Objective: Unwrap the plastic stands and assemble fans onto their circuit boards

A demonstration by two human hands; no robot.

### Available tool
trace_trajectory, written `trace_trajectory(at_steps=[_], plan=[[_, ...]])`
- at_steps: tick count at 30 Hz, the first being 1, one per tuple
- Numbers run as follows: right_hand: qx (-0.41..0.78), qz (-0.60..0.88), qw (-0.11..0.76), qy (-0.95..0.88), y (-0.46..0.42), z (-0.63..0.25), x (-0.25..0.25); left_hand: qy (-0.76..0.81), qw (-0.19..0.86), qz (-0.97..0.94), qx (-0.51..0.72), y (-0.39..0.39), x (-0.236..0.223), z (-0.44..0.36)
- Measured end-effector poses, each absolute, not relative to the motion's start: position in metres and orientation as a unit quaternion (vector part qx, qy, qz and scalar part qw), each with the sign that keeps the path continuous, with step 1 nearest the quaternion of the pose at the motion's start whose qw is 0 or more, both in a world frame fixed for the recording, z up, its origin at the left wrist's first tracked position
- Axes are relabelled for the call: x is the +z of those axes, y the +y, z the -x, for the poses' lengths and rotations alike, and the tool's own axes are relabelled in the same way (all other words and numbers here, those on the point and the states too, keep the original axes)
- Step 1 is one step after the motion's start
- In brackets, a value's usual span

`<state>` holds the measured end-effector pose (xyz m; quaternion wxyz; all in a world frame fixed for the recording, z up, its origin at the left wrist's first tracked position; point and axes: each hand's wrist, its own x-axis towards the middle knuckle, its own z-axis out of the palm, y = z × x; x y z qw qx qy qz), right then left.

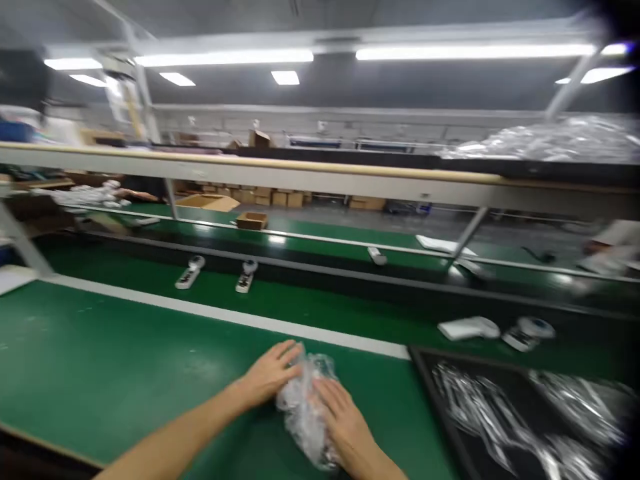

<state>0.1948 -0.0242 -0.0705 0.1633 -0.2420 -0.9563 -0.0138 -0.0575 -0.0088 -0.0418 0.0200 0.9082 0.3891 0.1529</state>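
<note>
Green bench mat (100, 360) under both hands. Clear plastic bag (303, 412) lies between them, touching both – L hand (270, 373) open, fingers spread on its upper left; R hand (345, 423) flat on its right side, no tight grip. Black tray (439, 411) w/ more plastic bags (490, 413) just right of R hand; white handheld scanner (469, 328) ahead of it. White strip (240, 319) ahead of L hand, mat runs on far to its left.

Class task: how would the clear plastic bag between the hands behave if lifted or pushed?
The clear plastic bag is probably floppy, since it crumples under the left hand and right hand. It likely feels light for its bulk, being mostly film. It may slide on the green bench mat.
</note>
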Motion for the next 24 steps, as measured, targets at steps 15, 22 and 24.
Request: trace_trajectory(at_steps=[15, 22, 24], plan=[[0.319, 0.417, -0.014, -0.851, 0.0, -0.203, 0.024, 0.594, -0.018, -0.805, -0.005, -0.053, -0.068, 0.143], [0.254, 0.608, -0.03, -0.752, 0.065, -0.139, -0.014, 0.496, -0.045, -0.867, -0.011, -0.04, -0.07, 0.16], [0.256, 0.609, -0.022, -0.75, 0.069, -0.132, -0.027, 0.505, -0.042, -0.862, -0.017, -0.04, -0.068, 0.169]])
